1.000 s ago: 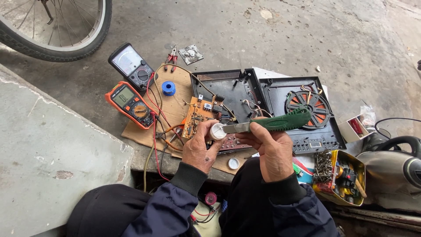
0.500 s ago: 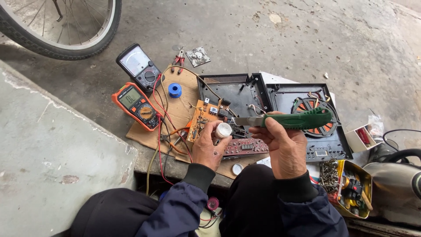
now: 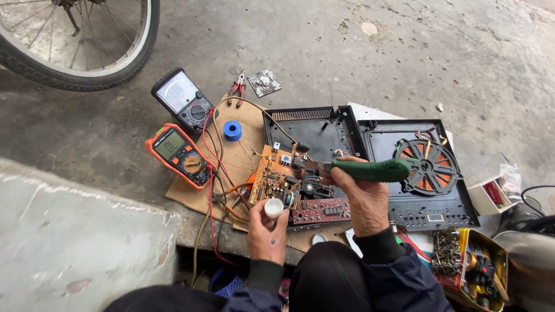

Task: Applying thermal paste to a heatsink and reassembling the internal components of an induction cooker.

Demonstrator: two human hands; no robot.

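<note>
My right hand (image 3: 361,193) grips a tool with a green handle (image 3: 370,169), its metal tip pointing left onto the orange circuit board (image 3: 276,176). My left hand (image 3: 267,231) holds a small white round container (image 3: 273,207) just below that board. A dark red board with a display (image 3: 321,211) lies between my hands. The opened black casing of an induction cooker (image 3: 425,205) with its round coil (image 3: 428,166) sits to the right.
An orange digital multimeter (image 3: 180,153) and a black analogue meter (image 3: 183,100) lie on the left with red leads. A blue solder spool (image 3: 232,130), pliers (image 3: 237,89), a box of screws and tools (image 3: 474,260), a bicycle wheel (image 3: 81,40) and a concrete ledge (image 3: 69,231) surround the cardboard.
The green-handled tool's tip has come down onto the orange board. My left hand with the white container has dropped slightly lower. The camera view has shifted a little.
</note>
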